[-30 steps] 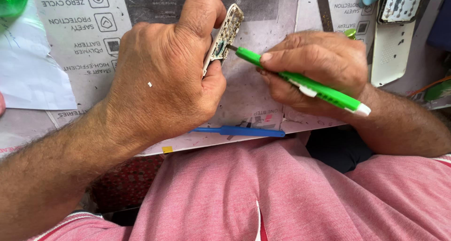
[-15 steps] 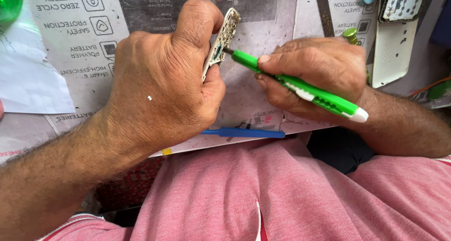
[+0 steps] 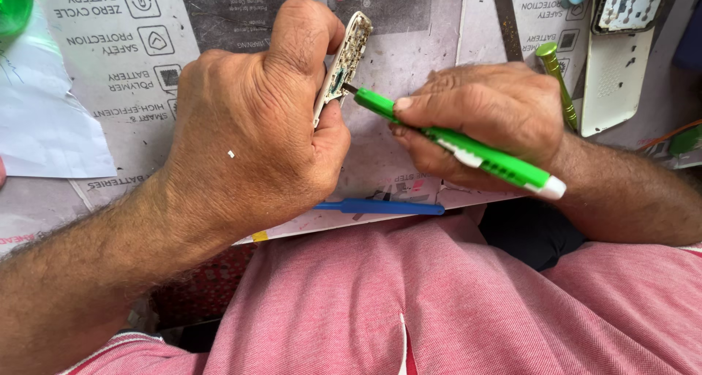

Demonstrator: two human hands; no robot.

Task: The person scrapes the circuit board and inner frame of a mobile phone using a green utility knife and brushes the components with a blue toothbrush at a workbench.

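The left hand grips a small white circuit board on its edge, at 12 o'clock. The right hand clutches a green tool (tip touching the board).

The left hand is left of the right hand. Between them, the circuit board stands on edge in the left hand. The screwdriver in the right hand touches the board from the right. Near the hands, a flat plastic tool lies on the printed sheet. Far right, a second screwdriver lies just left of a phone shell.
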